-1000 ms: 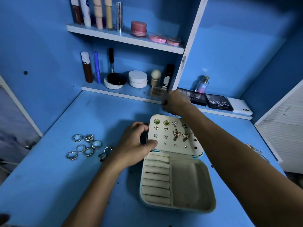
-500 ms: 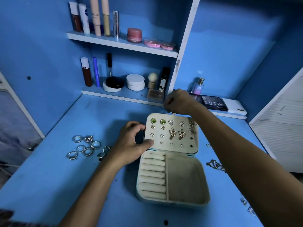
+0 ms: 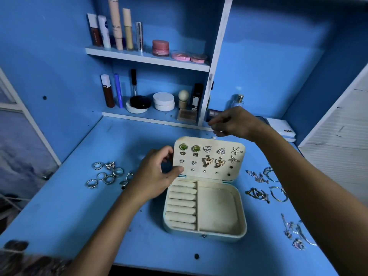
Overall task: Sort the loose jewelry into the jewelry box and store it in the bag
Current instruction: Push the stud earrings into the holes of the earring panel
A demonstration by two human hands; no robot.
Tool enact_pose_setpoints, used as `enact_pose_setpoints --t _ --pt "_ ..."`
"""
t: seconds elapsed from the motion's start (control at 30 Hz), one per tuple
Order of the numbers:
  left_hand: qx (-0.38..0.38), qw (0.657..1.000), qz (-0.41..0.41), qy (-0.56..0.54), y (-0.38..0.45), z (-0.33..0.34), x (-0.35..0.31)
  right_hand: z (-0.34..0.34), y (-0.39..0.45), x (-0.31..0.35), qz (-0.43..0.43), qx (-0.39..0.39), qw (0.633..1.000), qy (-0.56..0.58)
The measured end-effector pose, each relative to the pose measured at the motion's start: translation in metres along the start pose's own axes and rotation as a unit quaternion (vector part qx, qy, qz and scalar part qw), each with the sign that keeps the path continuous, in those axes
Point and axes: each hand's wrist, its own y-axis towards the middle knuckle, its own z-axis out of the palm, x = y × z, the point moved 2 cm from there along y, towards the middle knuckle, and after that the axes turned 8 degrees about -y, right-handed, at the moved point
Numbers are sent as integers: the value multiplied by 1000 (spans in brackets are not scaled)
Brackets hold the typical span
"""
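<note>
The left hand (image 3: 154, 177) is gripping the left edge of the upright lid (image 3: 209, 158) of the jewelry box (image 3: 205, 208), thumb on the inner face. The right hand (image 3: 235, 122) is hovering behind the lid, fingers curled; whether it is holding anything cannot be told. The box is sitting open at the centre of the blue bench (image 3: 69, 212), earrings (image 3: 213, 161) pinned in its lid. Loose rings (image 3: 107, 174) are lying to its left, chains and bracelets (image 3: 266, 186) to its right.
</note>
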Motion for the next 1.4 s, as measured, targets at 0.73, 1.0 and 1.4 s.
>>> enact_pose_setpoints --t 0.73,1.0,1.4 --pt "-71 989 126 -9 -25 0 5 55 -36 29 -51 164 982 -78" --pt "-81 983 166 11 -26 1 8 71 -41 44 -63 215 970 -96" --pt "-91 981 173 9 -25 1 9 75 -46 54 -73 247 960 -111"
